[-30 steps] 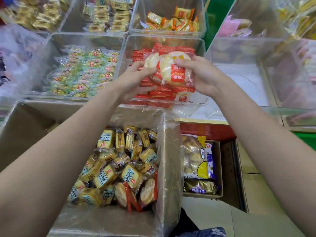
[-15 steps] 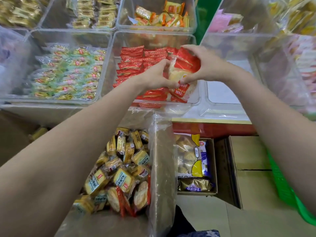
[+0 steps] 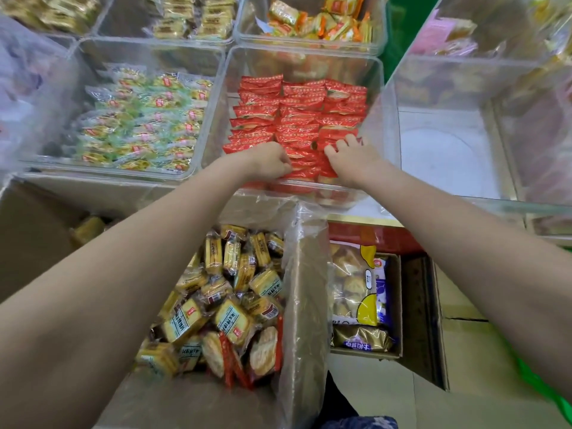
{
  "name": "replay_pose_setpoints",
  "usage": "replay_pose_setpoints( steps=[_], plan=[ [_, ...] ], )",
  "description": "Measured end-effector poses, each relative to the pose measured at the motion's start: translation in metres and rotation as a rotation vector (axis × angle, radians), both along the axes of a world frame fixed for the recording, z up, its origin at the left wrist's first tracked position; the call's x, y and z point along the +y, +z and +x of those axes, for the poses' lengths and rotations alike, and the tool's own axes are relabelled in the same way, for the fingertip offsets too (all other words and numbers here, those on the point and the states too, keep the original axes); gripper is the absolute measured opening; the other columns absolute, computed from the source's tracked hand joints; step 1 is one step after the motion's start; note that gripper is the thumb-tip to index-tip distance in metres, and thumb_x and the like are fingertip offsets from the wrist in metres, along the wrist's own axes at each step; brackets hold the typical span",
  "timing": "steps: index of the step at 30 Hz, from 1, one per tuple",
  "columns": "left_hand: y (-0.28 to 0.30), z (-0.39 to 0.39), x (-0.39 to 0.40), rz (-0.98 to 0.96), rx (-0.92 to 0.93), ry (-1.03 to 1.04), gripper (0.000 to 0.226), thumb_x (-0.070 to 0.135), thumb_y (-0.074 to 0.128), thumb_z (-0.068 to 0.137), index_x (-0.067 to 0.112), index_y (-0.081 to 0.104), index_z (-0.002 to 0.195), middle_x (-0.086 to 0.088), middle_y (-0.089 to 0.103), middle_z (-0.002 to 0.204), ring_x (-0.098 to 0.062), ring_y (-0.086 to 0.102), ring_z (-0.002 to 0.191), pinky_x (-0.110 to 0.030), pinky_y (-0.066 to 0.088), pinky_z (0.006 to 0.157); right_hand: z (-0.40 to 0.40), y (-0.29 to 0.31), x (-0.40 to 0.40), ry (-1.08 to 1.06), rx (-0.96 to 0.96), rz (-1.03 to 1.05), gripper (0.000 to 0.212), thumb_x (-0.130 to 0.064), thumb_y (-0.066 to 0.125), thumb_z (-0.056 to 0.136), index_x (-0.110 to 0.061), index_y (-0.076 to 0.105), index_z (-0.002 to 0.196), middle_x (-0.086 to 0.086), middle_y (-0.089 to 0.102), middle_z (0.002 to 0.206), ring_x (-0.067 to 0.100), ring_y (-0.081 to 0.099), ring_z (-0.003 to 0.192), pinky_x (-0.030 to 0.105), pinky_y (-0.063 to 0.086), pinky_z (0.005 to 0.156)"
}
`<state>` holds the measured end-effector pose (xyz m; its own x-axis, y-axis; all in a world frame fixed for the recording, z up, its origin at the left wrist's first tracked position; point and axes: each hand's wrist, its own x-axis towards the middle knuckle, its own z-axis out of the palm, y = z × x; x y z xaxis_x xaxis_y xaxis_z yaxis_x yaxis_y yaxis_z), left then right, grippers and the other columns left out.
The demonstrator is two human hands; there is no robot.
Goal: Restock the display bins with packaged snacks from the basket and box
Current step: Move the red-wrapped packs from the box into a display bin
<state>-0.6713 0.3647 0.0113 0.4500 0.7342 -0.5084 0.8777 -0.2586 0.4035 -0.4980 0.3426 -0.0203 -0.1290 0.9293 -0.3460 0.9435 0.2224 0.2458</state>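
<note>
A clear display bin (image 3: 376,97) in the middle holds neat rows of red snack packs (image 3: 297,116). Both my hands are inside it at its front edge. My left hand (image 3: 272,161) and my right hand (image 3: 353,157) have curled fingers and grip a few red packs (image 3: 305,170) between them, down in the front row. Below my arms stands a cardboard box (image 3: 37,236) lined with clear plastic. It holds several yellow snack packs (image 3: 229,292) and a few red-edged cracker packs (image 3: 247,354).
Left of the red bin is a bin of green-wrapped packs (image 3: 139,119). Behind it is a bin of orange packs (image 3: 315,23). An empty clear bin (image 3: 445,150) stands to the right. A small carton of bagged snacks (image 3: 362,298) sits on the floor, with a green basket edge (image 3: 557,397) at lower right.
Both hands carried the red packs from above the bin down into its front row. The packs turned from flat-facing to standing on edge among the others.
</note>
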Motion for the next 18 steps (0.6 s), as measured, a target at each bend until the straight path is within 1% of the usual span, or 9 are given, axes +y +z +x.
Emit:
replay_pose_setpoints(
  steps=[2,4,6,8,10,12,14,15,18],
  plan=[
    [0.002,-0.012,-0.010,0.195,-0.177,0.110,0.027,0.011,0.046,0.094,0.008,0.063,0.115,-0.007,0.062,0.118,-0.021,0.056,0.107,-0.026,0.041,0.089,0.003,-0.009,0.002,-0.038,-0.028,0.024,0.044,-0.023,0.041,0.097,-0.009,0.031,0.137,0.020,0.037,0.138,0.034,0.032,0.129,0.044,0.029,0.103],
    [0.005,-0.028,-0.025,0.370,-0.357,0.198,0.024,0.005,0.046,0.092,0.008,0.065,0.106,-0.003,0.063,0.110,-0.017,0.057,0.102,-0.024,0.041,0.088,0.002,-0.012,0.004,-0.057,-0.054,0.013,0.047,-0.024,0.046,0.094,-0.008,0.030,0.137,0.021,0.035,0.137,0.035,0.031,0.128,0.045,0.030,0.103],
    [0.008,-0.048,-0.045,0.437,-0.476,0.197,0.022,0.001,0.046,0.089,0.008,0.066,0.096,0.003,0.061,0.096,-0.012,0.057,0.091,-0.020,0.043,0.082,0.000,-0.006,0.006,-0.098,-0.047,-0.013,0.063,-0.035,0.058,0.089,-0.008,0.028,0.137,0.021,0.031,0.140,0.036,0.029,0.130,0.048,0.029,0.104],
    [0.003,-0.073,-0.067,0.437,-0.511,0.154,0.022,-0.002,0.048,0.086,0.008,0.067,0.087,0.006,0.061,0.086,-0.008,0.056,0.082,-0.015,0.042,0.073,-0.007,0.016,0.003,-0.157,0.076,0.010,0.083,-0.046,0.069,0.079,-0.009,0.026,0.140,0.021,0.029,0.142,0.036,0.027,0.132,0.050,0.027,0.106],
    [-0.007,-0.098,-0.091,0.361,-0.462,0.094,0.022,-0.003,0.050,0.084,0.009,0.068,0.084,0.008,0.061,0.082,-0.009,0.057,0.078,-0.016,0.041,0.071,-0.024,0.046,-0.008,-0.182,0.352,0.183,0.070,-0.036,0.069,0.080,-0.007,0.036,0.134,0.019,0.040,0.135,0.035,0.036,0.125,0.047,0.033,0.103],
    [-0.023,-0.120,-0.115,0.158,-0.350,-0.047,0.022,0.000,0.052,0.085,0.014,0.070,0.088,0.011,0.062,0.085,-0.005,0.059,0.079,-0.014,0.043,0.076,-0.055,0.069,-0.029,-0.100,0.623,0.250,0.034,-0.023,0.063,0.086,-0.007,0.054,0.115,0.012,0.058,0.114,0.028,0.053,0.107,0.037,0.043,0.090],
    [-0.042,-0.140,-0.137,-0.097,-0.206,-0.239,0.025,0.002,0.053,0.086,0.018,0.070,0.096,0.011,0.065,0.095,-0.002,0.060,0.085,-0.019,0.046,0.082,-0.098,0.076,-0.066,0.131,0.667,-0.008,0.011,-0.019,0.058,0.089,-0.013,0.063,0.096,0.002,0.065,0.095,0.018,0.060,0.090,0.025,0.044,0.075],
    [-0.054,-0.148,-0.146,-0.190,-0.129,-0.326,0.029,0.003,0.054,0.085,0.019,0.070,0.103,0.009,0.066,0.105,-0.005,0.061,0.092,-0.024,0.047,0.086,-0.119,0.070,-0.084,0.255,0.629,-0.215,0.011,-0.019,0.056,0.090,-0.014,0.065,0.094,0.000,0.065,0.093,0.015,0.060,0.088,0.024,0.044,0.073],
    [-0.075,-0.160,-0.164,-0.366,0.062,-0.493,0.051,0.000,0.050,0.085,0.028,0.056,0.127,0.003,0.056,0.131,-0.016,0.054,0.116,-0.030,0.045,0.094,-0.170,0.034,-0.131,0.505,0.309,-0.765,0.026,-0.015,0.049,0.093,-0.015,0.067,0.112,0.001,0.065,0.111,0.018,0.060,0.100,0.029,0.048,0.085]
  ],
)
